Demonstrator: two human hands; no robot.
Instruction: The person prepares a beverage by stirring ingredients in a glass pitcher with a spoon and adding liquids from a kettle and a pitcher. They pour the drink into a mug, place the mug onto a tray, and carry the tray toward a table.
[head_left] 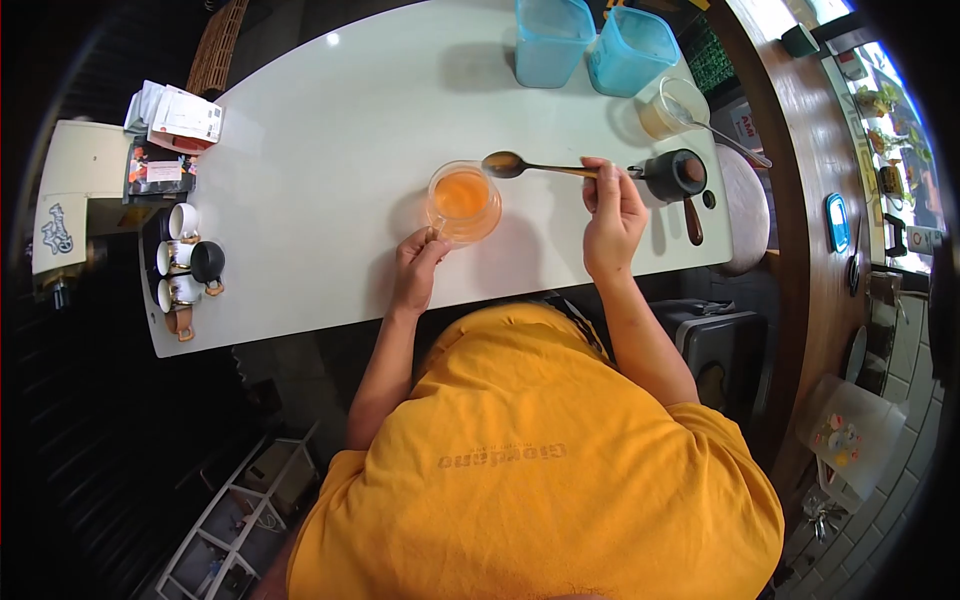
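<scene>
A clear glass cup (487, 222) with orange liquid in it is on the white table, near its front edge. My left hand (418, 265) is closed on the cup's handle. In my right hand (612, 220) a long brown spoon (545, 168) is pinched by its handle. The spoon's bowl hangs just right of the cup's rim, outside the cup. Close to the right of that hand sits a black pot-like vessel (672, 175) with a wooden handle (694, 222) beside it.
Two blue translucent containers (553, 45) stand at the back right of the white table (320, 180). Near them is a clear tub (665, 112) with a spoon in it. Several small cups (183, 258) and a paper stack (185, 115) are at the left edge.
</scene>
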